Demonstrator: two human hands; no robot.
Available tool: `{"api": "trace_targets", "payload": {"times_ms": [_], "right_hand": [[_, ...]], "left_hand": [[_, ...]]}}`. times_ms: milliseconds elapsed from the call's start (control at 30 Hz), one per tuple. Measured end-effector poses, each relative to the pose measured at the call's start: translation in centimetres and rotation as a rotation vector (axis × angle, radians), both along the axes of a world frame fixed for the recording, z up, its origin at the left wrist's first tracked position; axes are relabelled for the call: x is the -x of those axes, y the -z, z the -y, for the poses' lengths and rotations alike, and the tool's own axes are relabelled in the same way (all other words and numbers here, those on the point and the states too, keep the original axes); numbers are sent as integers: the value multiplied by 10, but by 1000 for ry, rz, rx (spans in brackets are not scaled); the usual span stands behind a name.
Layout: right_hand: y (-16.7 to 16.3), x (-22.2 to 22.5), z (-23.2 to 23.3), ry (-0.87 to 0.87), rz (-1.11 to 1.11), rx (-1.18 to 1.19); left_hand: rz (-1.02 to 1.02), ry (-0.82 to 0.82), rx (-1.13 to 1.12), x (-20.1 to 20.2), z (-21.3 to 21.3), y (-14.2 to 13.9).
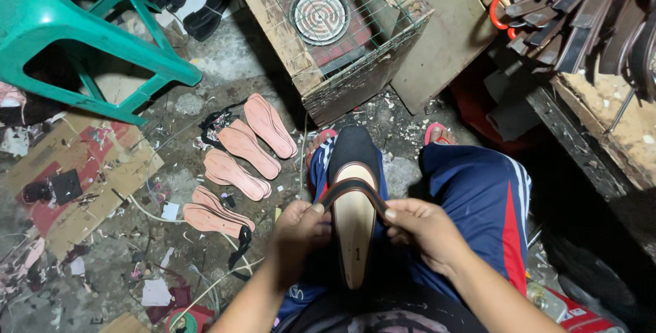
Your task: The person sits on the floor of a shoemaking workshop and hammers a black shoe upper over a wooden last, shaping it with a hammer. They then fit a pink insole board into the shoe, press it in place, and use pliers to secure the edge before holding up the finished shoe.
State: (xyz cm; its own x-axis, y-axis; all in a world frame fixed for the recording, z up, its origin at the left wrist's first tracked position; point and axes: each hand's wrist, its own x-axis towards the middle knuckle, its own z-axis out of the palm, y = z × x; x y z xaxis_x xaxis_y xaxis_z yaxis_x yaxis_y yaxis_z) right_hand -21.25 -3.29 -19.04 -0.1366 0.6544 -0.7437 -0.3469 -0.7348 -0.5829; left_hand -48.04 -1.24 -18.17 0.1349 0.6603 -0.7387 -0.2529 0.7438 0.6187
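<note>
A black shoe upper on a last (353, 189) rests sole-up on my lap, its tan insole facing me. A dark brown strap (352, 187) arches across the insole. My left hand (298, 230) pinches the strap's left end against the shoe's side. My right hand (424, 227) grips the strap's right end and the shoe's edge. My knees in blue trousers (478, 196) sit under the shoe.
Several pink insoles (239, 162) lie on the dirty floor to the left, near flattened cardboard (89, 176). A green plastic stool (61, 25) stands far left. Ahead is a wire-covered wooden box with a round heating coil (320, 15). Dark shoe parts (581, 12) hang at top right.
</note>
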Motion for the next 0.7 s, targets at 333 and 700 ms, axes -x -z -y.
{"api": "trace_targets", "payload": {"times_ms": [333, 700], "right_hand": [[0, -10, -5, -151, -40, -139], [-18, -51, 2, -355, 55, -432]], "left_hand": [[33, 34, -132, -19, 2, -10], [679, 79, -92, -53, 9, -16]]}}
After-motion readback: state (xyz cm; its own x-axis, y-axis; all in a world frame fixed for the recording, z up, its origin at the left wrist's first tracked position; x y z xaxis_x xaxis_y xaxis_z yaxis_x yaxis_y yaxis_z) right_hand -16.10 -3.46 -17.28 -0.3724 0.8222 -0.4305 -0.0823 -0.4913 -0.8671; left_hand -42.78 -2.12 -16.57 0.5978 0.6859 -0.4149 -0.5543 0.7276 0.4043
